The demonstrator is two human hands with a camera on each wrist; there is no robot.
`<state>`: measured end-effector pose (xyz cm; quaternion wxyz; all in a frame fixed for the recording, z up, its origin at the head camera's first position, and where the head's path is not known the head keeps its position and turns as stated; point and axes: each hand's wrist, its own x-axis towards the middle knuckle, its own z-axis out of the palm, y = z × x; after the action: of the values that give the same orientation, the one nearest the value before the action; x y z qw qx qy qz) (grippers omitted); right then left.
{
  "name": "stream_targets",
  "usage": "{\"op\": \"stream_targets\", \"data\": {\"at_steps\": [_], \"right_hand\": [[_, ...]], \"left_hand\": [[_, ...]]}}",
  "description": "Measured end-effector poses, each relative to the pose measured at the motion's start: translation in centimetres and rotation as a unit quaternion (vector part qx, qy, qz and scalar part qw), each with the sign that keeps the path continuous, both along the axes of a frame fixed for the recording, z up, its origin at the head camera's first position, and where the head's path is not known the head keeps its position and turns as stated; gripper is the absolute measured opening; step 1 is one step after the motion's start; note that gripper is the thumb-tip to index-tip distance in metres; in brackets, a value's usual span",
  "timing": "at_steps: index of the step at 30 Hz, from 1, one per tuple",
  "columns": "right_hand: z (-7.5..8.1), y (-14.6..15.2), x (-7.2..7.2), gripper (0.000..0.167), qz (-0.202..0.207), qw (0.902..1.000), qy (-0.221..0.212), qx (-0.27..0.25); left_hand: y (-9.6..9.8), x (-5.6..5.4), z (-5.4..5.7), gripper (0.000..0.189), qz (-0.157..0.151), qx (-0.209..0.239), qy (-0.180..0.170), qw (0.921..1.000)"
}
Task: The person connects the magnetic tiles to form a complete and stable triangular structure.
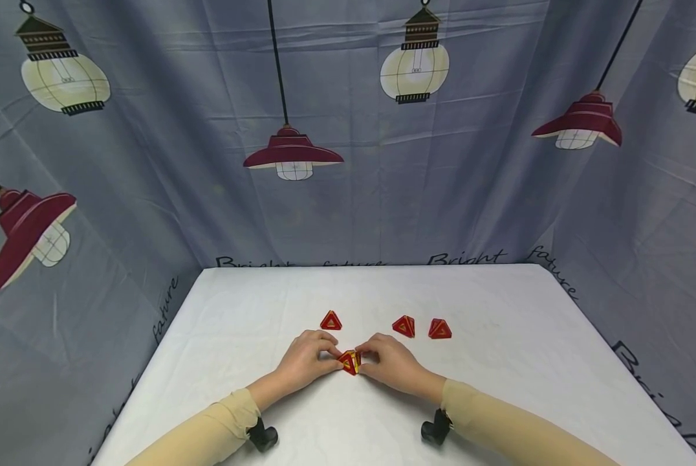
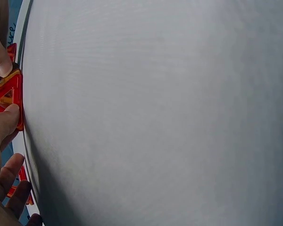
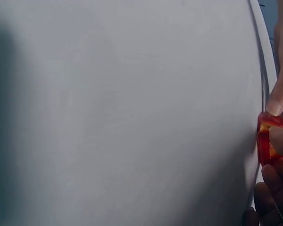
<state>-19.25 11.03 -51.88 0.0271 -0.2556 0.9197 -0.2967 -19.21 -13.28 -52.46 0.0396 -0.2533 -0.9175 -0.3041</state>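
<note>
Close over the white table, both hands meet at a small pyramid of red and yellow-orange triangular magnetic tiles (image 1: 350, 362). My left hand (image 1: 306, 358) pinches its left side between thumb and fingers. From the right, my right hand (image 1: 396, 364) pinches the other side. In the left wrist view, a thumb presses the face of a red triangular tile (image 2: 18, 96) with an open centre. The right wrist view shows red and orange tile edges (image 3: 264, 146) between the fingertips. Part of the pyramid is hidden behind the fingers.
Beyond the hands, a red tile pyramid (image 1: 331, 320) sits near the left hand. Two more, a middle pyramid (image 1: 404, 326) and a right pyramid (image 1: 440, 329), stand farther right on the white table (image 1: 488, 298). A grey curtain (image 1: 336, 220) with printed lamps surrounds the table.
</note>
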Motion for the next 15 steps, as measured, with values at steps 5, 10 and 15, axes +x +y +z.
{"op": "stream_targets", "data": {"at_steps": [5,10,15], "right_hand": [[-0.04,-0.5,-0.08,0.033,-0.008,0.9999,-0.008,0.0],[-0.03,-0.47,0.02,0.037,-0.006,1.0,-0.008,0.001],[-0.11,-0.53,0.04,0.046,-0.007,0.9998,-0.007,0.016]], "left_hand": [[-0.02,0.04,0.16,0.011,-0.002,0.004,-0.004,1.0],[-0.09,0.07,0.14,0.011,-0.004,0.004,-0.002,1.0],[-0.07,0.04,0.07,0.011,-0.005,0.005,0.003,1.0]]}}
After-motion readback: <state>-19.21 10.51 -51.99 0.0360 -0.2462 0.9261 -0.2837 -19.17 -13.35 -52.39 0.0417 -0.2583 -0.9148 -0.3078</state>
